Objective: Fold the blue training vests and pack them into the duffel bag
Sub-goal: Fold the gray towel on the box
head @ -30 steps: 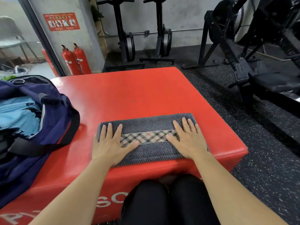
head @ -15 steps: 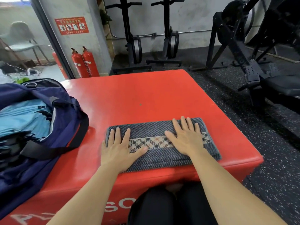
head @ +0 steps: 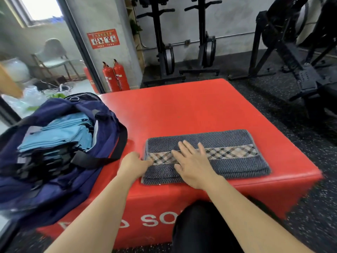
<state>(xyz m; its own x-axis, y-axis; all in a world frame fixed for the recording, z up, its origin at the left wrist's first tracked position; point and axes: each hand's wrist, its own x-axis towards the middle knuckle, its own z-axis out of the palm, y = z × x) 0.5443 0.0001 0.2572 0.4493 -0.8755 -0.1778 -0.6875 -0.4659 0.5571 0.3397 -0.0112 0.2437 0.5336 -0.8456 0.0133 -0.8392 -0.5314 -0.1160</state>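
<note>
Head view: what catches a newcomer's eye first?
The bright red padded box fills the middle, with a folded grey towel on its near edge; the right hand lies flat on it and the left hand pinches its left end. At left, an open navy duffel bag holds blue vests.
</note>
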